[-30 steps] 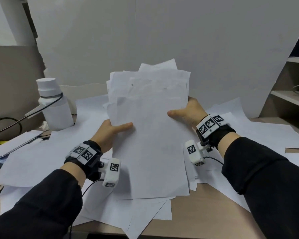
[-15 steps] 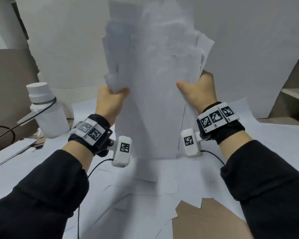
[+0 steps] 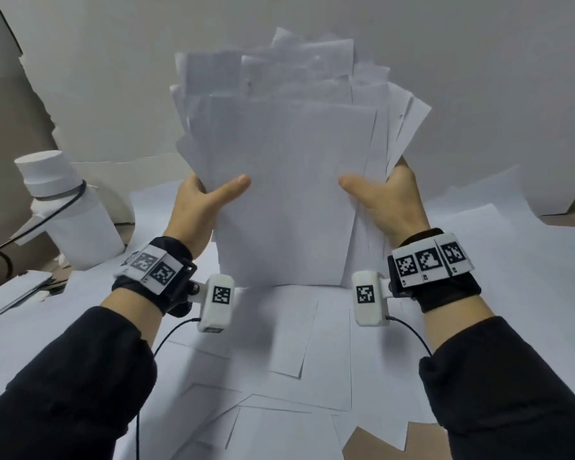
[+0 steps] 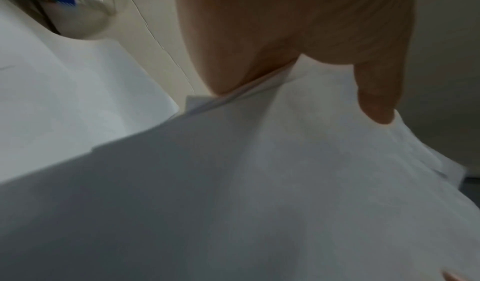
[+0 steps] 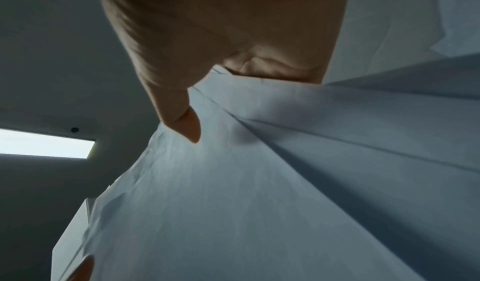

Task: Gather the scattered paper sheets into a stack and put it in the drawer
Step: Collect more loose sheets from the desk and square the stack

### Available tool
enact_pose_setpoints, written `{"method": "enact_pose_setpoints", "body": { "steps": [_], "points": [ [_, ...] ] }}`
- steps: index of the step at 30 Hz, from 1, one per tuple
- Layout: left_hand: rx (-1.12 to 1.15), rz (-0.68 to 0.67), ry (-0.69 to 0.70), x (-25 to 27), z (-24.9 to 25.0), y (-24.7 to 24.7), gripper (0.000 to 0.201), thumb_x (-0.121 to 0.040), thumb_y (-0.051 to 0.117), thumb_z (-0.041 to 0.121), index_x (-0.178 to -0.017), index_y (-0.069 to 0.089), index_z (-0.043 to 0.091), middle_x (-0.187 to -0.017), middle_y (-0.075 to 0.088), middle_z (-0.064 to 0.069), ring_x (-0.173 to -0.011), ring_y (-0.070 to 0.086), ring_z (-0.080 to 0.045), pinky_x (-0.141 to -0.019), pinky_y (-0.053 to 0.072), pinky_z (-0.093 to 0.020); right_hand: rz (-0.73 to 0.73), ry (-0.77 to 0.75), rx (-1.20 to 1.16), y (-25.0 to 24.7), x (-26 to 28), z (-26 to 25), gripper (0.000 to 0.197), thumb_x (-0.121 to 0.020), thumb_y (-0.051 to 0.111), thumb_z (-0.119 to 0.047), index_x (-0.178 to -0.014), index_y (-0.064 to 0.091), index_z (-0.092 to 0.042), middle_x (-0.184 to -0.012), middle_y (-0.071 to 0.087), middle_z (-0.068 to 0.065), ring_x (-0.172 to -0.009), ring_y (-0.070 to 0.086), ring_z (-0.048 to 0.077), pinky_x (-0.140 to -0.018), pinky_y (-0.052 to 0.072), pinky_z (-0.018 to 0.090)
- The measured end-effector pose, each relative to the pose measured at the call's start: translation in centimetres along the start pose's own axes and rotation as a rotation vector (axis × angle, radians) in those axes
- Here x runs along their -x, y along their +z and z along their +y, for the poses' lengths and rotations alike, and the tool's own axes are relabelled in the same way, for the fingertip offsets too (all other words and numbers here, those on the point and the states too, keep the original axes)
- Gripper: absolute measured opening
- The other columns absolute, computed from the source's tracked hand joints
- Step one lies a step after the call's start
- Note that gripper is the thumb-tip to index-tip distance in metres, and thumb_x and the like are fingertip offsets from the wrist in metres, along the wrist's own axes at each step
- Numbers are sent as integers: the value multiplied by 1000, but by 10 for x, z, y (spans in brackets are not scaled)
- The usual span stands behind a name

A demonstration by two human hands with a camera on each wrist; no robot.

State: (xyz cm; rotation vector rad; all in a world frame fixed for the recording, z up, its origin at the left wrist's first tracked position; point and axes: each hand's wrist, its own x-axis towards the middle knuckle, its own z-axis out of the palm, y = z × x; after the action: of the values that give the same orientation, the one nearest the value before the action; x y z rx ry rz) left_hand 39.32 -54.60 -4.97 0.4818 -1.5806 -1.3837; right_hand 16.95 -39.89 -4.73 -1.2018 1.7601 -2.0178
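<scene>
Both hands hold the stack point(image 3: 286, 180) upright, its bottom edge standing on loose sheets point(image 3: 279, 343) below the grip. The left hand point(image 3: 196, 207) grips the stack's left edge, thumb across the front; the right hand point(image 3: 389, 200) grips the right edge likewise. Above the grip the sheets fan unevenly. A bottle point(image 3: 67, 214) stands left of the left hand.

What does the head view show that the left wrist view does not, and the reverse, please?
Only the head view shows the right hand gripping the paper stack's other side, the stack standing upright with uneven top edges, loose sheets beneath, and the white bottle. Only the left wrist view shows the stack's edge close up under the thumb. Both show the left hand gripping the stack.
</scene>
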Motion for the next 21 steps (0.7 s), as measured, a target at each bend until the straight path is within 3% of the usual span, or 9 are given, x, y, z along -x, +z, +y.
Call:
{"method": "enact_pose_setpoints", "body": {
  "steps": [2,4,7,9,13,17,19,21],
  "points": [
    [26,-10,-17,-4,0,-6,54,-86,74,17,-135,57,1,-127,69,-15,-117,67,-33,-94,55,-40,-24,3,-26,-8,0,3,37,-78,80,-24,-110,63,-18,-97,72,-10,-89,69,3,-79,54,24],
    [17,-27,-19,-7,1,-8,53,-87,71,16,-136,57,1,-128,69,-14,-118,66,-32,-94,55,-39,-38,28,-25,-14,-3,6,35,-75,82,-31,-100,61,-20,-91,70,-9,-86,69,6,-80,55,31],
    [-90,-84,41,-10,7,2,50,-84,75,12,-132,61,7,-125,71,-11,-116,68,-30,-97,54,-41,-91,11,-49,-17,-3,1,55,-71,82,-37,-118,57,-20,-112,71,-5,-106,67,13,-97,53,44],
    [-136,-107,93,-15,14,11,50,-82,79,10,-129,62,8,-123,72,-9,-114,69,-28,-96,54,-40,-112,-31,-63,-17,-1,-6,60,-73,82,-30,-125,54,-18,-116,70,-5,-109,66,11,-98,52,39],
    [-159,-149,153,-25,23,22,56,-81,82,10,-132,61,5,-125,71,-11,-118,67,-30,-100,53,-45,-111,-94,-39,-14,1,-17,48,-80,79,-9,-120,55,-15,-107,70,-8,-98,69,3,-86,54,21],
    [-46,-98,84,-26,13,15,48,-78,79,1,-124,65,3,-123,70,-18,-116,66,-38,-102,52,-53,-84,-60,-53,-10,1,-16,54,-81,77,-10,-126,47,-15,-102,72,-5,-87,71,4,-80,56,22],
    [-3,-38,37,-22,6,12,36,-80,76,-4,-114,70,6,-116,74,-16,-108,70,-34,-100,53,-52,-111,-12,-41,-9,1,-12,57,-82,77,-17,-129,44,-19,-98,72,-5,-82,71,4,-77,56,24],
    [57,21,-4,-22,2,11,26,-84,72,-7,-106,73,6,-108,76,-14,-100,72,-31,-96,56,-49,-116,24,8,-8,1,-6,53,-82,77,-23,-125,47,-21,-101,71,-4,-86,70,7,-83,57,30]
  ]
}}
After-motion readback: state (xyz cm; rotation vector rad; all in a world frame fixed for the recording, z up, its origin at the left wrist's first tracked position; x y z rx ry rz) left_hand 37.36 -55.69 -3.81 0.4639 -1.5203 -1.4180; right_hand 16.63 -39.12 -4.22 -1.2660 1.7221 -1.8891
